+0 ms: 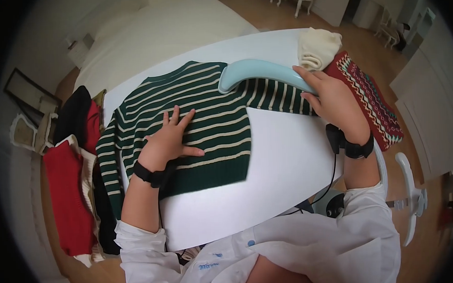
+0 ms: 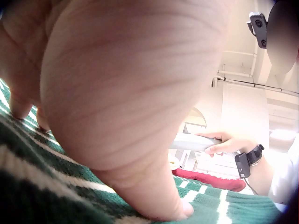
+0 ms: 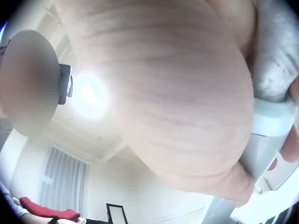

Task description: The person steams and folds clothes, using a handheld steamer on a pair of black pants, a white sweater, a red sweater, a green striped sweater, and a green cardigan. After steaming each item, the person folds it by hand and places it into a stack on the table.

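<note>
A green sweater (image 1: 216, 134) with cream stripes lies spread on a white table, one sleeve stretched to the right. My left hand (image 1: 167, 140) rests flat on its body, fingers spread; the left wrist view shows the thumb touching the knit. With my right hand (image 1: 336, 102) I grip the end of a long, curved, light blue handheld tool (image 1: 258, 69). Its rounded head sits over the sweater's shoulder, and its body arches above the sleeve. In the right wrist view, fingers and thumb wrap the pale blue handle (image 3: 267, 149), beside a whitish speckled section (image 3: 277, 56).
A rolled cream garment (image 1: 320, 47) and a red patterned knit (image 1: 370, 98) lie at the table's right end. Red (image 1: 65, 196) and black (image 1: 72, 116) clothes are piled on the left. Beyond the white table (image 1: 293, 153) stands a large pale bed-like surface (image 1: 169, 29).
</note>
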Demonstrator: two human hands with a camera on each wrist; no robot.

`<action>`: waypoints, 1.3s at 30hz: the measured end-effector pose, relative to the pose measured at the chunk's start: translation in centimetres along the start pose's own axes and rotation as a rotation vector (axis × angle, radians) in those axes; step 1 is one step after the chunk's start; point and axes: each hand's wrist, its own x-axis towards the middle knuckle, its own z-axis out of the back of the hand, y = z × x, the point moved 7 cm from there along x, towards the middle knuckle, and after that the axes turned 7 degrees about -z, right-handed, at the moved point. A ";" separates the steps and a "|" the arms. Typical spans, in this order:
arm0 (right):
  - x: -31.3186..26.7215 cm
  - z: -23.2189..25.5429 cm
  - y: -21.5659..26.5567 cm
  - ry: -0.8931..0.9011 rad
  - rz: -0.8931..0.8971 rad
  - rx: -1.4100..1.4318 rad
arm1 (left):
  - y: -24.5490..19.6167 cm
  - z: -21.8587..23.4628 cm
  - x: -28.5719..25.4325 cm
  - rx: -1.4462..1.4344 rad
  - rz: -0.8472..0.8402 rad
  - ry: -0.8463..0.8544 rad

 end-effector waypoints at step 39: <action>-10.8 6.6 -3.0 0.317 -0.219 -0.208 | 15.6 9.0 3.1 0.435 0.242 -0.428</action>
